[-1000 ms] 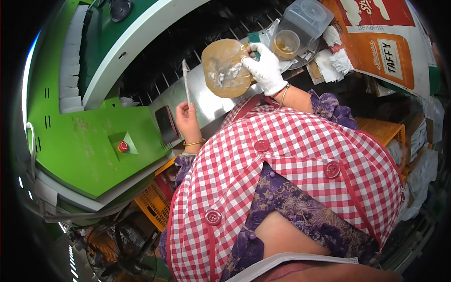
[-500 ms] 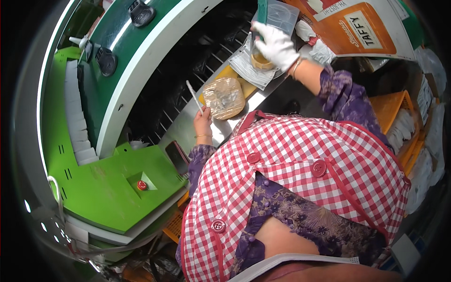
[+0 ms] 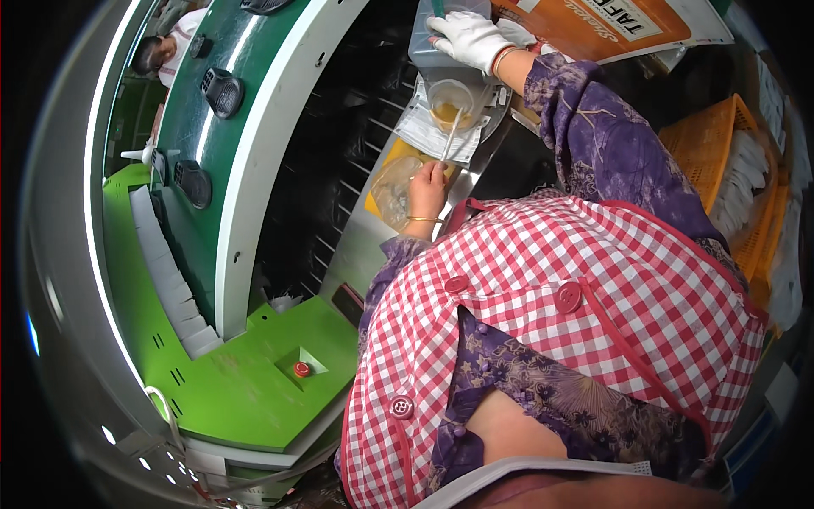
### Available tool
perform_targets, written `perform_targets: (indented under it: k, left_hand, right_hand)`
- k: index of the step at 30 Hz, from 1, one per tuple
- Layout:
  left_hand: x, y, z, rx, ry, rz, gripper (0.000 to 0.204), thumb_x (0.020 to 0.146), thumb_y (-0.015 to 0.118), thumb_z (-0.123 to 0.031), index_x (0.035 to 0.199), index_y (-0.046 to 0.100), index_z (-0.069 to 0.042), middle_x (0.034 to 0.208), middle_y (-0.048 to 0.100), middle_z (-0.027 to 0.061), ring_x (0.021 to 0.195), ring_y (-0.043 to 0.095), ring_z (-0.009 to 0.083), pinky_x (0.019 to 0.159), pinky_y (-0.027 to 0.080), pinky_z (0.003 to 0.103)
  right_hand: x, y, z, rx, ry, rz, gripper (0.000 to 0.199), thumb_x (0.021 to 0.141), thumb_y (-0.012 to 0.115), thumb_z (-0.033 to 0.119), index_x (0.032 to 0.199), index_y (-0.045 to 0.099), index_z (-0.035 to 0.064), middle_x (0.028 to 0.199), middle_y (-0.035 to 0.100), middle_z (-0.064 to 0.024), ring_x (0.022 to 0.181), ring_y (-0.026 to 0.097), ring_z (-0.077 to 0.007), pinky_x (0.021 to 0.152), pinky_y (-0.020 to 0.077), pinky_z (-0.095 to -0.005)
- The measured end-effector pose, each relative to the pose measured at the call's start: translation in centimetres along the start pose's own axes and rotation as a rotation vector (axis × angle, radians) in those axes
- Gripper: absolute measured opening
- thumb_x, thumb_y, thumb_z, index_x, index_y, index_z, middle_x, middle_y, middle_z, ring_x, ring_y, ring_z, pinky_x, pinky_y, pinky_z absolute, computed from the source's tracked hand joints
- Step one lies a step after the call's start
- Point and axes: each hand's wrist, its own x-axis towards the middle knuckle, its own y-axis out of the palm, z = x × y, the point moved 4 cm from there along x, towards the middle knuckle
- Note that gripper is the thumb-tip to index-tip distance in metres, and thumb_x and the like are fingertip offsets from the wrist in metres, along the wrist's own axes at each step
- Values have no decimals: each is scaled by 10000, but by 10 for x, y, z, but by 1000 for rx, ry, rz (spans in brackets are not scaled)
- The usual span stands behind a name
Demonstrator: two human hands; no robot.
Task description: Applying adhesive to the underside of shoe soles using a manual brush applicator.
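My bare left hand (image 3: 426,188) pinches a thin pale stick (image 3: 450,136) whose tip reaches into a small clear cup (image 3: 449,100) of yellowish liquid. A round translucent disc (image 3: 392,185) lies on a yellow tray (image 3: 398,153) just left of that hand. My right hand (image 3: 466,38), in a white glove, rests at the top on a grey plastic box (image 3: 424,51), its fingers curled about a thin teal handle (image 3: 437,8). The cup stands on a white cloth (image 3: 428,136). My red-checked apron fills the lower right.
A green and white machine (image 3: 246,390) with a red button (image 3: 301,369) curves along the left, with black conveyor rods (image 3: 339,170) beside the steel counter (image 3: 356,254). An orange basket (image 3: 712,144) is at right, an orange bag (image 3: 610,21) at top. Another person (image 3: 161,51) stands far left.
My gloved right hand set down the round disc it held up and moved to the grey box. My left hand brought the stick to the cup. The view swung right.
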Motion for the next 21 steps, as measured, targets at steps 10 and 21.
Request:
perform_targets:
  k: [10, 21]
  left_hand:
    - [-9, -16, 32, 44, -75, -239, 249, 875, 554, -252, 861, 647, -22, 666, 623, 113, 594, 589, 196, 588, 458, 319]
    - [3, -39, -14, 237, 185, -348, 164, 840, 596, -170, 891, 657, -27, 845, 642, 170, 767, 604, 339, 678, 472, 383]
  right_hand:
    - [-4, 7, 3, 11, -36, -50, 253, 872, 516, 333, 984, 541, 107, 883, 610, -123, 897, 587, -310, 803, 457, -418]
    - [-6, -3, -1, 41, -22, -36, 242, 862, 525, 318, 975, 554, 105, 874, 611, -133, 891, 589, -311, 790, 465, -413]
